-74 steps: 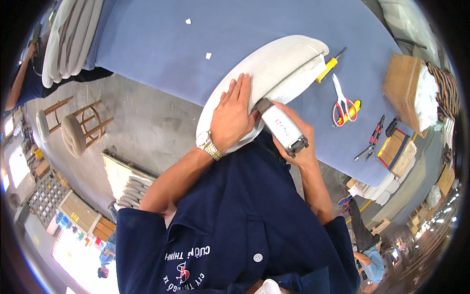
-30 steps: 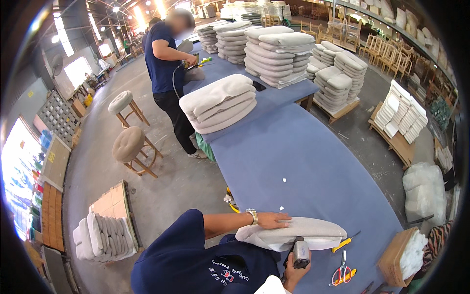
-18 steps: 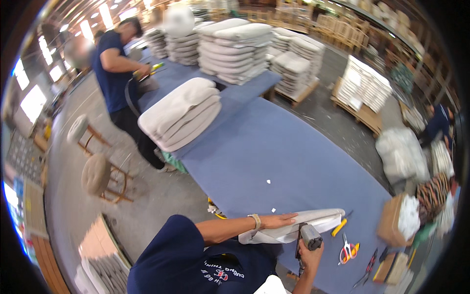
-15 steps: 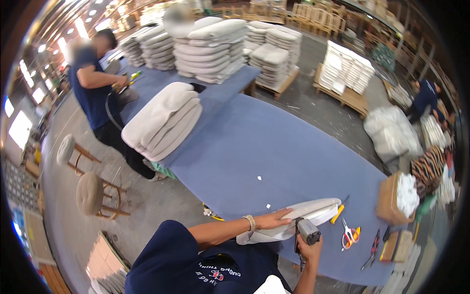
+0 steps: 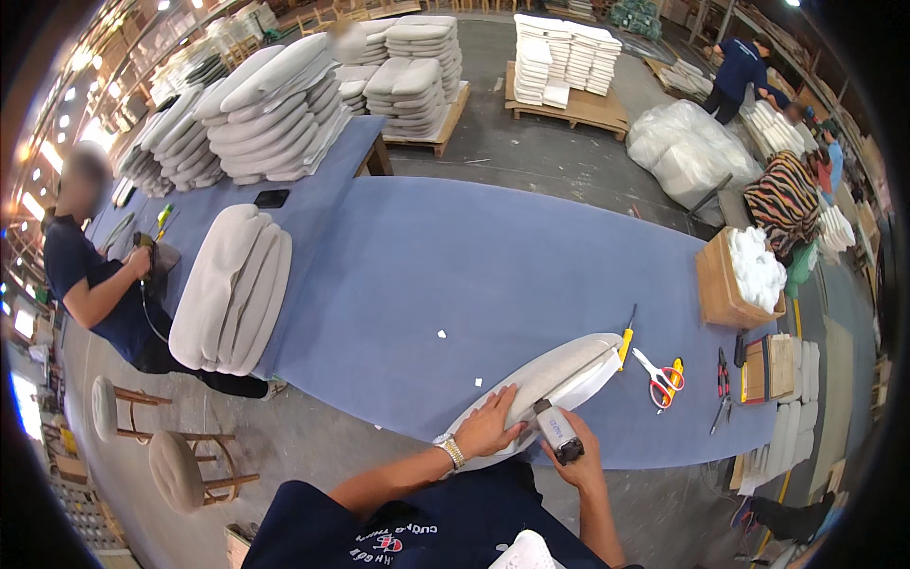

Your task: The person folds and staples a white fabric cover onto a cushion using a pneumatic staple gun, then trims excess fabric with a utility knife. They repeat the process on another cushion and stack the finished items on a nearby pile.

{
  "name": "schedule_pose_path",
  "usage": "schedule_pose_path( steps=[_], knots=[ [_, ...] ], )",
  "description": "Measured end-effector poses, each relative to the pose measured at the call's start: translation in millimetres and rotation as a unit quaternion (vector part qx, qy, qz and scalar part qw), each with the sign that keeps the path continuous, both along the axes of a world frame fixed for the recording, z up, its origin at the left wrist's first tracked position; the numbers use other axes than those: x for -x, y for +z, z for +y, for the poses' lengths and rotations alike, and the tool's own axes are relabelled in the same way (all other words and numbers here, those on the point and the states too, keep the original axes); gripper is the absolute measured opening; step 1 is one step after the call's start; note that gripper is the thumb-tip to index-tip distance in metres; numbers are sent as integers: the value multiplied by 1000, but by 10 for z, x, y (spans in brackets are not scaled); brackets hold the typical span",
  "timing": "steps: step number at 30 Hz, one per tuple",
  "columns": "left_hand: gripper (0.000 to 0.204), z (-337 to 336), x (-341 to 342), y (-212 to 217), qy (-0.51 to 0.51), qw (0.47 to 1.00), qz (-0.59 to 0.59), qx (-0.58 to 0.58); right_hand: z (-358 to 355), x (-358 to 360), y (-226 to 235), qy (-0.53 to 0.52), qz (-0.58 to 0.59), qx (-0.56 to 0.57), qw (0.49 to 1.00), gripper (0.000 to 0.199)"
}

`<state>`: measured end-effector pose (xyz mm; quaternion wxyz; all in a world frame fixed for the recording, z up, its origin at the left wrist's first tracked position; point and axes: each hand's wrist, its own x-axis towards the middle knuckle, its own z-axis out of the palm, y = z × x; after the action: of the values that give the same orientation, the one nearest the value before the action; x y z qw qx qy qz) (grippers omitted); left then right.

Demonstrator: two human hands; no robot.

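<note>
A grey upholstered cushion (image 5: 550,370) stands tilted at the table's near edge, its white underside facing me. My left hand (image 5: 485,426) lies on its near end, fingers stretched out over the grey fabric and thumb apart. My right hand (image 5: 580,455) is closed round a grey and black staple gun (image 5: 553,424), whose nose is against or close to the cushion's white side; the exact contact is hidden. Just beyond the cushion's far end lies a yellow-handled screwdriver (image 5: 627,345). Red-and-white-handled scissors (image 5: 661,381) rest to its right, over a yellow tool.
Pliers (image 5: 723,379) and a cardboard box of white stuffing (image 5: 713,284) are at the table's right. Stacked cushions (image 5: 232,289) stand on the left, near a phone (image 5: 272,198). A co-worker (image 5: 95,275) works at far left. Stools (image 5: 177,472) stand on the floor.
My view has swung to the right. The cushion is tilted more steeply, and my left hand rests on its near end. The staple gun in my right hand has turned against its white side.
</note>
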<state>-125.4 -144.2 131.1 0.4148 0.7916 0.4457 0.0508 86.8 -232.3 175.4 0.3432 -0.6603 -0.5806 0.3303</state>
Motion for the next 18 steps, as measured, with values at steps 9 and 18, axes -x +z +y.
schedule_pose_path(
  steps=[9,18],
  knots=[
    [86,-98,-62,-193,35,998,6,-46,-118,39,-323,-70,70,-84,992,62],
    [89,-84,-75,-43,24,999,-19,20,-134,68,23,-72,108,-10,991,53]
  ],
)
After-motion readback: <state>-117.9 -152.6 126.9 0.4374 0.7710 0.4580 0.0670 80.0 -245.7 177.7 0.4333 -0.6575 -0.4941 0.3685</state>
